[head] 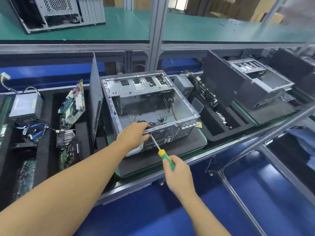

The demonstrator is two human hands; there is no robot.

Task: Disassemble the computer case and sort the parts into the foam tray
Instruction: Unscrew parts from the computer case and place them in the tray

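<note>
An open grey computer case (146, 101) lies on its side on a dark mat, its inside nearly stripped, with loose cables at the bottom. My left hand (133, 134) grips the near rear edge of the case by the fan grille. My right hand (179, 174) holds a screwdriver (166, 157) with a yellow and green handle; its shaft points up at the rear panel beside my left fingers. The black foam tray (44, 126) on the left holds a power supply (25, 106), a motherboard (74, 103), a heatsink (67, 137) and cables.
The case's side panel (95, 101) stands upright between tray and case. A second foam tray (219, 120) on the right holds a power supply and a board. Another open case (259, 86) lies farther right. A third case (56, 12) stands on the green shelf above.
</note>
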